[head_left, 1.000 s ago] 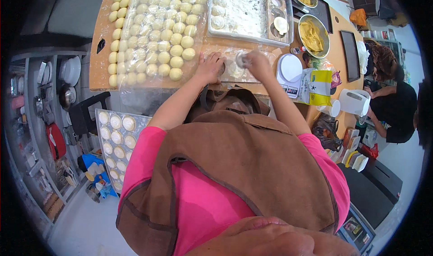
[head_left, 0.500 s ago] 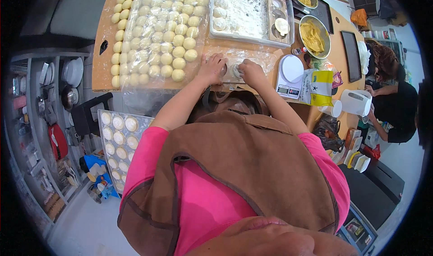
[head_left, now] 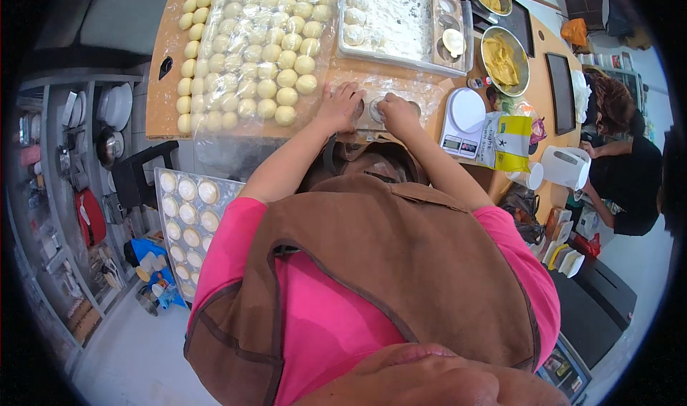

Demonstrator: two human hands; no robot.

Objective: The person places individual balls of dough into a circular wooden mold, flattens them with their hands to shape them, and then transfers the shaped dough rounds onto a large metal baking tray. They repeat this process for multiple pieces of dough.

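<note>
My left hand [head_left: 339, 108] rests at the table's near edge beside a pale floury work surface [head_left: 383, 89], its fingers stretched forward. To its right, my right hand [head_left: 398, 114] is closed, with curled fingers at the edge of a pale round dough piece [head_left: 375, 108]. The fingers partly hide that piece. Left of my hands, rows of yellowish dough balls [head_left: 285, 96] sit on the table, many under a clear plastic sheet [head_left: 232, 55]. Beyond my hands stands a clear tray [head_left: 401, 61] with white flour and several floured balls [head_left: 355, 16].
A kitchen scale [head_left: 465, 120], a yellow-and-white bag [head_left: 512, 138] and a bowl of yellow filling [head_left: 503, 59] are on the right. A tray of pale rounds [head_left: 187, 216] stands lower left. Another person [head_left: 626, 170] works beside a white jug [head_left: 565, 166] at far right.
The view has shifted slightly. My right hand has moved a little over the dough piece, of which less shows. My left hand stays beside it.
</note>
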